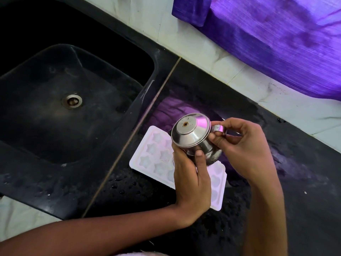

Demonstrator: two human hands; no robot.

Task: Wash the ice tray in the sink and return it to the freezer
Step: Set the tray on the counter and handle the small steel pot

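— Steel pot (191, 139) in both your hands, right over the ice tray (153, 156): that was the weak spot. Your left hand (191, 183) was wrapped around the pot's belly from below, thumb up the side, and your right hand (245, 145) was pinched shut on its handle (218, 128).

— Where was the tray, then?

— Flat on the black counter (295, 182), just right of the sink (73, 100), cavities up, partly hidden under your hands. Neither hand was touching it.

— So what could have gone wrong?

— You held the pot tilted, lid (190, 126) facing the sink. I'd judge the lid could have slid off and struck the tray or clattered into the basin. The counter near the tray was beaded with water, so wet fingers might also have let the pot slip onto the tray.

— And the tray itself?

— Thin white plastic, by its look. On that wet stone a knock could have skated it toward the sink edge.
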